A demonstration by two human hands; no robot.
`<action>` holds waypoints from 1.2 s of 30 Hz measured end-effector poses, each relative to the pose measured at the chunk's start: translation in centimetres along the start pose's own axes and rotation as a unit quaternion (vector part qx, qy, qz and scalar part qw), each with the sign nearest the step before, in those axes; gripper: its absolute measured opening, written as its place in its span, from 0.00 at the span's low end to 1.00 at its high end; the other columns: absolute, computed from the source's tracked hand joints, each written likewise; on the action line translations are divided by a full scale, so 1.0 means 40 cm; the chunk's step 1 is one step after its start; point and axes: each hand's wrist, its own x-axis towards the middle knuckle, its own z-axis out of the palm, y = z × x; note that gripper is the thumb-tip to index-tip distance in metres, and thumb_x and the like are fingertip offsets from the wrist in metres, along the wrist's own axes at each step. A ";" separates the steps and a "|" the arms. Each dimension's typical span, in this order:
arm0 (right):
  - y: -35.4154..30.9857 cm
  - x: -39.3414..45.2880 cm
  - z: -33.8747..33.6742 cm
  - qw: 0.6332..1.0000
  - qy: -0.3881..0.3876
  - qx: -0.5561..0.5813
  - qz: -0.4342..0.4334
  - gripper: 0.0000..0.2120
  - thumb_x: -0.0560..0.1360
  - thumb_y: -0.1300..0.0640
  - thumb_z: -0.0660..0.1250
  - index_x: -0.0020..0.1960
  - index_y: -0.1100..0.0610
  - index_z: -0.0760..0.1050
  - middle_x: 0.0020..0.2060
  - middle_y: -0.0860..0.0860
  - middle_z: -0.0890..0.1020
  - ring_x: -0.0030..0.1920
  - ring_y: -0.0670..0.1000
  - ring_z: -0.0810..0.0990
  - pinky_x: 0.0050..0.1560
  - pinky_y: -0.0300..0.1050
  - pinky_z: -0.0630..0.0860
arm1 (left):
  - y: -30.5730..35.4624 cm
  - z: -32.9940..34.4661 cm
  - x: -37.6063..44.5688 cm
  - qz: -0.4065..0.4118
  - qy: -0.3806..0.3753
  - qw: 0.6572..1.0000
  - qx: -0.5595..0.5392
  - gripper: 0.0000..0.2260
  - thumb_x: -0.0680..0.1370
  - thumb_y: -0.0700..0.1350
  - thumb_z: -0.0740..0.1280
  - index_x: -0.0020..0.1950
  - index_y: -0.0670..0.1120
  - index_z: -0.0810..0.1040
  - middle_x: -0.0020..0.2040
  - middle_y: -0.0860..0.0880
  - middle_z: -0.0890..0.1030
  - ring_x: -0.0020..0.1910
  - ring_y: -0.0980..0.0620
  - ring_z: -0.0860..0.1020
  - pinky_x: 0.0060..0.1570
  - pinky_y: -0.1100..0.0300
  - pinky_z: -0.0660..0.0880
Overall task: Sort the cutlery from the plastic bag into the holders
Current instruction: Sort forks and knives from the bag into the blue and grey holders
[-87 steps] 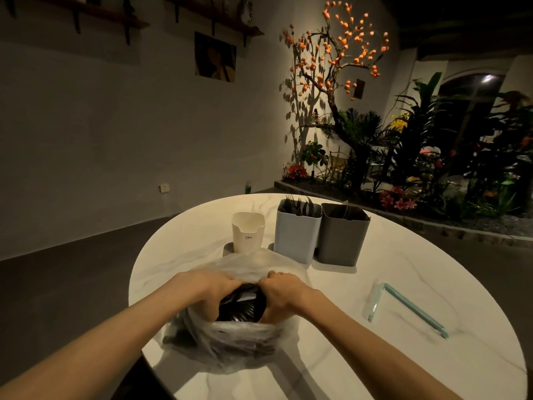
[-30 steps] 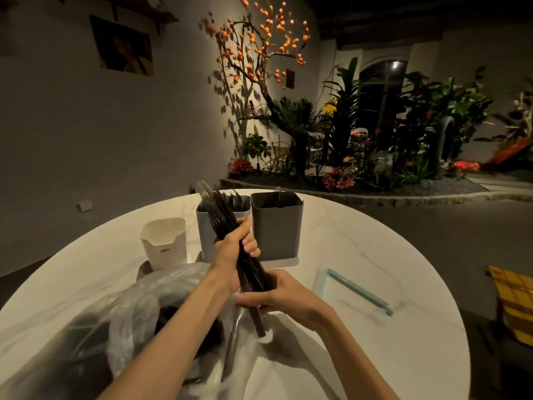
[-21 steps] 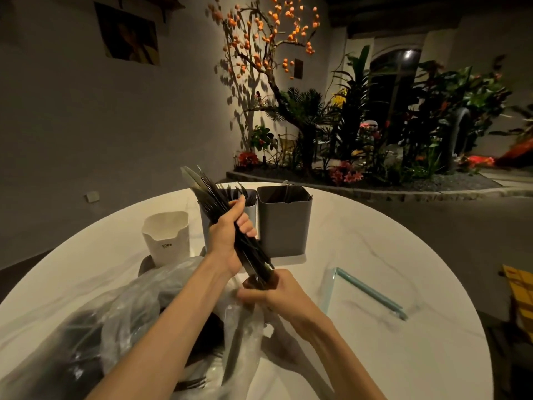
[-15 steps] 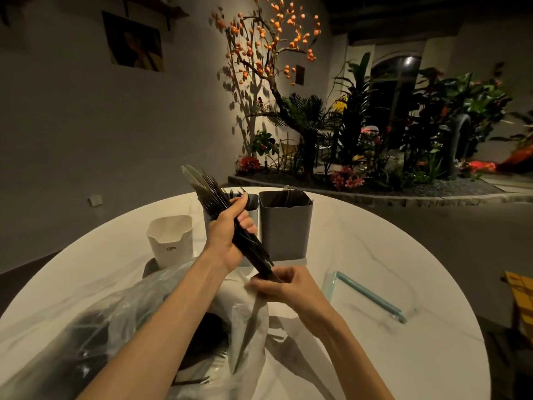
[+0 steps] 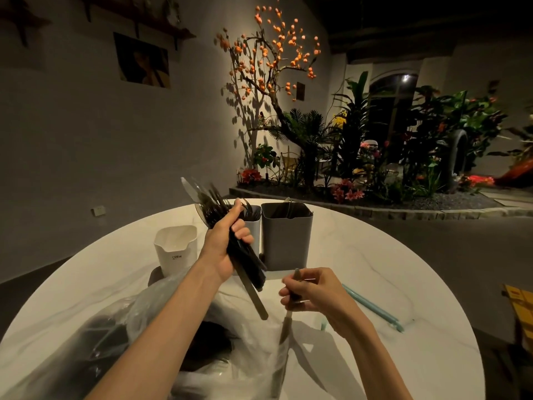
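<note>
Nearest, clear plastic bag (image 5: 161, 342), crumpled, dark cutlery inside. Right hand (image 5: 313, 290) pinches one slim utensil (image 5: 288, 319). Left hand (image 5: 226, 243) grips black cutlery bundle (image 5: 230, 241), tilted. Beyond: white holder (image 5: 176, 249), pale holder (image 5: 253, 226), grey holder (image 5: 285, 235).

A round white marble-look table (image 5: 389, 284) is seen in dim light. A pale blue-green strip (image 5: 372, 307), straw-like, is laid flat on its right side. On the grey wall (image 5: 72, 134) at left, a picture (image 5: 144, 62) is hung under a shelf (image 5: 138, 21); a wall socket (image 5: 98, 211) is set low. Behind the table, a lit tree w/ orange blossoms (image 5: 271, 59) is planted in a bed w/ palms, green plants & red flowers (image 5: 346, 194). A yellow item (image 5: 522, 304) is cut off at right edge; type can't be told.
</note>
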 end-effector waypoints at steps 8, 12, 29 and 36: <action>-0.049 0.046 0.039 0.972 0.046 0.176 -0.149 0.12 0.84 0.50 0.60 0.61 0.52 0.79 0.29 0.48 0.73 0.28 0.44 0.69 0.30 0.37 0.66 | -0.067 -0.061 -0.022 -0.127 -0.127 0.981 0.072 0.07 0.77 0.39 0.65 0.54 0.42 0.74 0.31 0.50 0.67 0.22 0.57 0.65 0.20 0.66 0.64; -0.051 0.060 0.063 0.977 0.072 0.149 -0.137 0.15 0.78 0.45 0.69 0.53 0.56 0.81 0.27 0.45 0.78 0.26 0.40 0.72 0.28 0.35 0.66 | -0.117 -0.068 -0.064 -0.144 -0.141 0.968 0.150 0.11 0.78 0.38 0.65 0.60 0.38 0.78 0.38 0.46 0.77 0.26 0.56 0.69 0.24 0.66 0.65; -0.003 0.092 0.026 0.949 0.219 0.195 -0.116 0.16 0.84 0.52 0.60 0.44 0.57 0.81 0.34 0.51 0.75 0.36 0.47 0.72 0.34 0.38 0.68 | -0.159 -0.089 -0.083 -0.142 -0.102 0.943 0.282 0.14 0.78 0.47 0.69 0.58 0.39 0.84 0.55 0.42 0.86 0.39 0.51 0.84 0.38 0.61 0.80; -0.013 0.082 0.026 0.896 0.277 0.315 -0.148 0.17 0.87 0.52 0.50 0.46 0.57 0.70 0.29 0.51 0.79 0.31 0.50 0.81 0.34 0.43 0.81 | -0.158 -0.082 -0.095 -0.134 -0.084 0.937 0.311 0.16 0.76 0.47 0.72 0.58 0.37 0.83 0.52 0.40 0.86 0.39 0.49 0.84 0.36 0.61 0.80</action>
